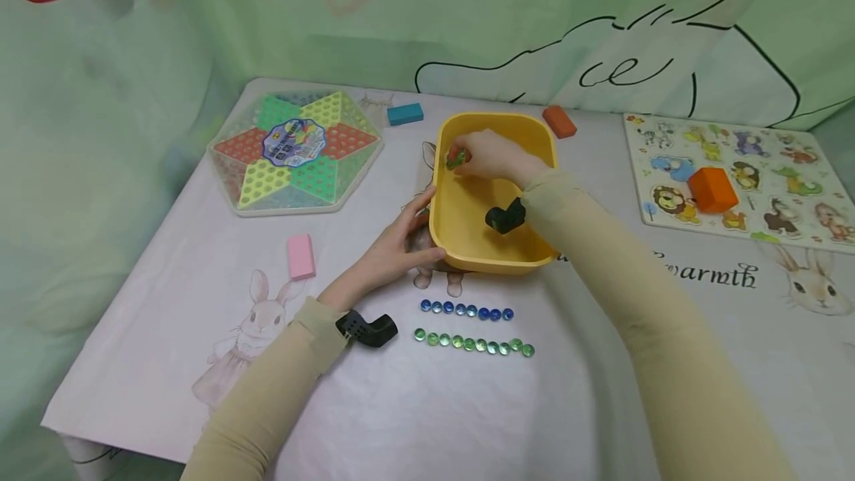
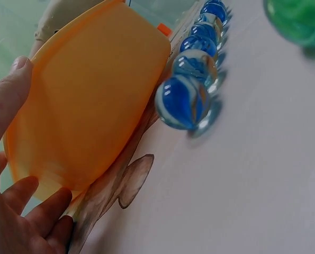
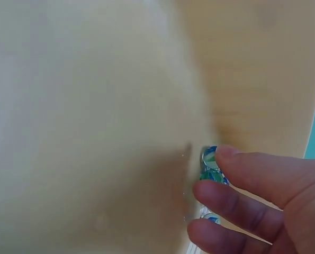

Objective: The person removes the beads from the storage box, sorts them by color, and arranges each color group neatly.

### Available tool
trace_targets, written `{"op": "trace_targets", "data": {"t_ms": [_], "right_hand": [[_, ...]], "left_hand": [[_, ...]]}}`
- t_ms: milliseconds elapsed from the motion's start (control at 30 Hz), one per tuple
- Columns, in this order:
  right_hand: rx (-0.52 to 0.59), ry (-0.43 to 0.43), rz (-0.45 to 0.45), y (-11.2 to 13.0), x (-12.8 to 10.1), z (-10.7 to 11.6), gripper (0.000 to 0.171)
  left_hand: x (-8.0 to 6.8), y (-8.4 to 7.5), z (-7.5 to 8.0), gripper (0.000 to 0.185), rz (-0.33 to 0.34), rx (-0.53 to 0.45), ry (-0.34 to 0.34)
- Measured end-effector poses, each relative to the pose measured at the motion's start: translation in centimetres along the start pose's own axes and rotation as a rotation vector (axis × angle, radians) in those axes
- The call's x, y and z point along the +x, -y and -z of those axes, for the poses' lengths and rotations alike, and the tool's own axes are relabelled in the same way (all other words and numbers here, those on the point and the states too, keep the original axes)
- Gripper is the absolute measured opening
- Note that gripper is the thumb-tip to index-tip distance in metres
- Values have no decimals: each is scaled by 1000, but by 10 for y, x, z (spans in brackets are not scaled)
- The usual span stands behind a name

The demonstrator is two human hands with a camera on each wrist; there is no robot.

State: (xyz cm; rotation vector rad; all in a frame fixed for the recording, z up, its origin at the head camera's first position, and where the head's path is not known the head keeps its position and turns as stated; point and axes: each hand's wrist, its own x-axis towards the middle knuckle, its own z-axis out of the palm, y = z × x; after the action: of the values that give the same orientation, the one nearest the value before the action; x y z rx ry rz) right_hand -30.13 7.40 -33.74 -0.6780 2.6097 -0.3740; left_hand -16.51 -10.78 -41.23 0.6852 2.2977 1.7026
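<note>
A yellow plastic tub [image 1: 477,266] stands mid-table. My left hand [image 1: 390,251] holds its near left corner from outside, thumb and fingers spread around the wall; in the left wrist view the thumb [image 2: 11,95] lies against the tub. My right hand [image 1: 490,154] reaches inside, at the tub's far left. There its thumb and fingers [image 3: 252,206] close around glass marbles [image 3: 211,157] with green and blue swirls, beside the wall. In front of the tub lie a row of blue marbles [image 1: 460,309] and, nearer me, a row of green marbles [image 1: 470,344].
A boxed star-shaped board game [image 1: 294,151] lies left. A pink block [image 1: 301,257], a blue block [image 1: 404,114] and a red-orange block [image 1: 559,122] lie around the tub. At right, an orange block [image 1: 712,190] sits on an animal puzzle board [image 1: 755,177]. Curtains hang behind the table.
</note>
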Motion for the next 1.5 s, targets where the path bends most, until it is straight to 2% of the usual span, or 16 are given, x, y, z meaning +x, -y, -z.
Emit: {"op": "trace_targets", "data": {"t_ms": [233,500,667,833,933,1167,1267,1333,1500], "right_hand": [[-36,0,5,1,4,-2,22],[-69,70,31,3,-2,-3,20],[-77,112,37,-1,-14,4,17],[-47,166,71,-5,-33,15,14],[-22,169,107,-6,-47,21,12],[95,171,179,-7,-91,36,16],[121,170,190,-8,-109,39,18],[140,173,192,-9,-120,39,18],[213,161,250,-18,-144,32,17]], "left_hand": [[1,0,-1,86,-5,0,-6],[0,-1,-1,85,-2,-15,-4],[0,-1,-1,85,15,-12,-1],[0,-3,-1,87,41,-4,-1],[-1,-8,-1,87,51,-10,0],[-8,-40,1,83,77,2,14],[-9,-44,1,83,87,11,16],[-10,-44,1,82,84,10,14],[-4,-21,-1,85,76,6,0]]}}
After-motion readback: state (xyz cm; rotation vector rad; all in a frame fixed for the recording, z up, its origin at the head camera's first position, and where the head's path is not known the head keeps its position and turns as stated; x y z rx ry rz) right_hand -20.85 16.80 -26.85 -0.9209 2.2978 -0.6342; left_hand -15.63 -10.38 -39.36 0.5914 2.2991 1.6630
